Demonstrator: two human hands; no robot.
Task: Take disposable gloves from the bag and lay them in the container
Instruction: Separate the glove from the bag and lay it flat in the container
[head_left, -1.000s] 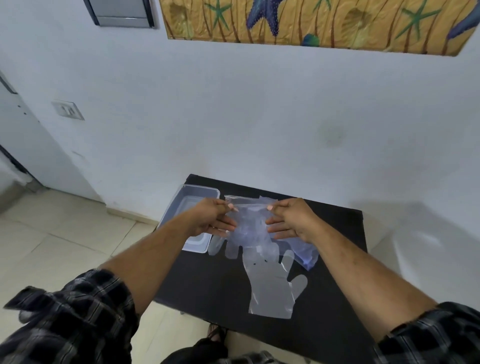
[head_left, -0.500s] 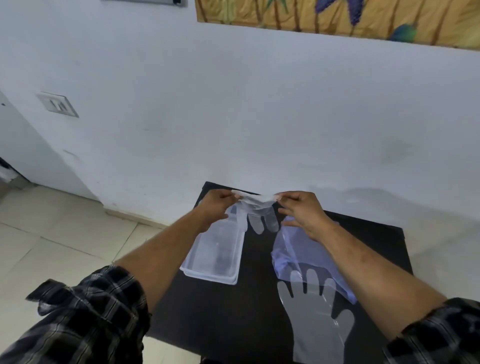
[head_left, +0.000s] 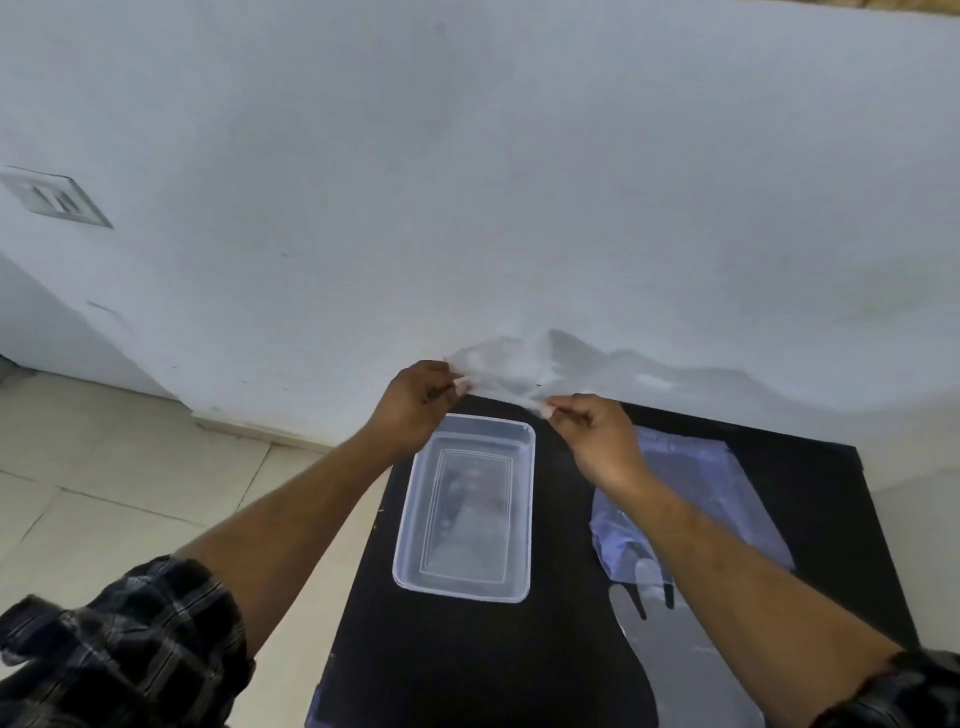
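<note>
Head cam shows a thin, see-through plastic disposable glove (head_left: 501, 375) stretched in the air between both hands, up above the far end of the clear rectangular plastic container (head_left: 467, 506) and just in front of the white wall (head_left: 467, 156). It's so transparent against the wall that I can barely make out its edges, honestly.

What could go wrong, as I see it: this film weighs nothing, so once it's let go it may drift or cling to a finger instead of dropping flat, and end up draped over the container's rim or on the black tabletop (head_left: 467, 665). If one hand lets go before the other, it'll probably swing and crumple. It could also tear if it's pulled too tight, since it looks fairly taut right now.

Grip-wise: the left hand (head_left: 415, 405) is pinched closed on the glove's left edge, thumb against fingertips, other fingers curled in. The right hand (head_left: 597, 436) does the same on the right edge, a tight pinch with nothing else in it. Neither hand touches the container.

Further out, the bluish translucent plastic bag (head_left: 722, 483) lies flat on the table to the right of the container, partly under the right forearm. Another clear glove (head_left: 675, 654) lies flat near the table's front edge, just beside the bag.
</note>
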